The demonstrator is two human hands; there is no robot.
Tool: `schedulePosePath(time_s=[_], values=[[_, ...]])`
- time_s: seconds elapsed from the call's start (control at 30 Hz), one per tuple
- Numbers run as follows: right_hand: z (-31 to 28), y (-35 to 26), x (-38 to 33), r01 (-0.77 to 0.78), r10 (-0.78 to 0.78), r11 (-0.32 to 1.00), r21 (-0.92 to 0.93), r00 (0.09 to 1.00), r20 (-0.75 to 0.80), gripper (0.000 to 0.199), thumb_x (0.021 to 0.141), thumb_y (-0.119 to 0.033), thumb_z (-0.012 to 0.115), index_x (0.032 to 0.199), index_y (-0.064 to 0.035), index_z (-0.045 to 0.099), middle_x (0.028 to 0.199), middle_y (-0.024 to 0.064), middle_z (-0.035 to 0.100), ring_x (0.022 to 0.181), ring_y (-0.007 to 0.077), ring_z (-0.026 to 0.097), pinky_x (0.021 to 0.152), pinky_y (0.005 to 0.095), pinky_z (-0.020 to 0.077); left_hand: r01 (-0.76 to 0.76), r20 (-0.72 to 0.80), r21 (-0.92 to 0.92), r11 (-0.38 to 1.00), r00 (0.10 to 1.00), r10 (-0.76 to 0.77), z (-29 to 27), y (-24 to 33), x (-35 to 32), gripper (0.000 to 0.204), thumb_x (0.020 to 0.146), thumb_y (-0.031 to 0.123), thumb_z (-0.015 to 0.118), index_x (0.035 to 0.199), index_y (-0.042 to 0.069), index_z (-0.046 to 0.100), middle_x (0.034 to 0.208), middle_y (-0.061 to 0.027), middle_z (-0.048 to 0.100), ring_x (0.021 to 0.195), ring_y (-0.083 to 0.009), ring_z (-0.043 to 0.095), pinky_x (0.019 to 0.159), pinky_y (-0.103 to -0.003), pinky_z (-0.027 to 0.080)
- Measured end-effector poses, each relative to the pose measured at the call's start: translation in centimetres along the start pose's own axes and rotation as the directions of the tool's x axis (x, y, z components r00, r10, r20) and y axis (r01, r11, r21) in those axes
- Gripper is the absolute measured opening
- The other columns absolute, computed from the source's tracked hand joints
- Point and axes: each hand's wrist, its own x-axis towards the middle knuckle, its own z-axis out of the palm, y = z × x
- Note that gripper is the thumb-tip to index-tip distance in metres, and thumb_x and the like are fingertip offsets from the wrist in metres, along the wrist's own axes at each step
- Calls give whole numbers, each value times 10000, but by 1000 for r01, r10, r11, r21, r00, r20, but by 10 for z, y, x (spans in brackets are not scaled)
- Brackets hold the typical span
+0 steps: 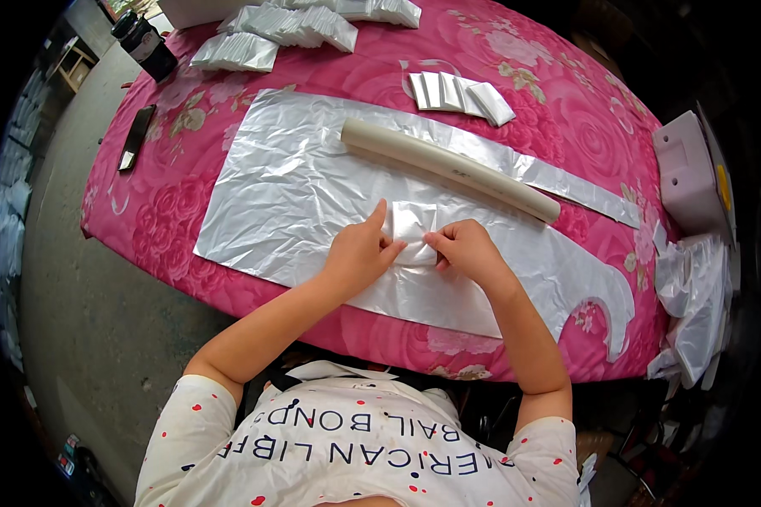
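Observation:
A small folded packet of silvery white plastic (413, 221) lies on a large crinkled plastic sheet (279, 177) in front of me. My left hand (359, 253) is at the packet's left side, index finger stretched out and away from the thumb, whose tip touches the packet's lower left. With thumb and fingers, my right hand (467, 248) pinches the packet's right edge. Beyond both hands, a pale grey tube (448, 169) rests slantwise across the sheet. The sheet's right end has a curved cut-out, and a long flat strip (583, 198) stretches out past the tube.
Pink floral cloth (165, 211) covers the table. Several folded packets (461, 95) overlap beyond the tube, with larger stacks (287, 29) at the far left. A dark bottle (144, 46) and a black phone-like object (137, 138) stand left; a white box (689, 173) and loose plastic (693, 296) sit right.

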Motion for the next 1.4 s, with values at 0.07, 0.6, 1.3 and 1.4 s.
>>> schedulePosePath(time_s=[0.07,0.6,1.3,1.4], values=[[-2,-4,1,-15,15,999,-30,1000,14,304,838,-241,608,714,34,644,566,68,589,487,115,575,488,265,433,84,61,-27,996,995,-83,-5,3,5,663,787,189,664,1293,-101,349,782,-129,652,618,-246,622,592,-312,484],[0,-4,-5,117,-136,956,-270,989,-52,273,673,-229,709,655,26,616,550,95,574,496,142,565,485,269,439,-388,173,473,791,921,348,38,-5,0,1033,753,606,526,1379,-107,119,1449,-261,150,1383,-330,80,1118,-436,25],[141,-11,-10,604,-712,581,-545,702,18,625,875,-418,489,1338,-18,362,1435,228,229,1344,363,187,1086,475,134,748,579,-604,275,649,-493,-40,-59,-187,296,942,185,477,1122,-33,566,1066,-141,625,918,-165,613,808,-259,490],[180,-17,-43,701,-700,586,-406,691,183,592,892,-401,465,1354,-49,352,1448,233,194,1355,377,152,1085,483,121,678,524,-726,114,653,-547,-37,-71,-194,305,932,183,501,1138,-38,544,1059,-129,625,909,-165,617,775,-257,497]])
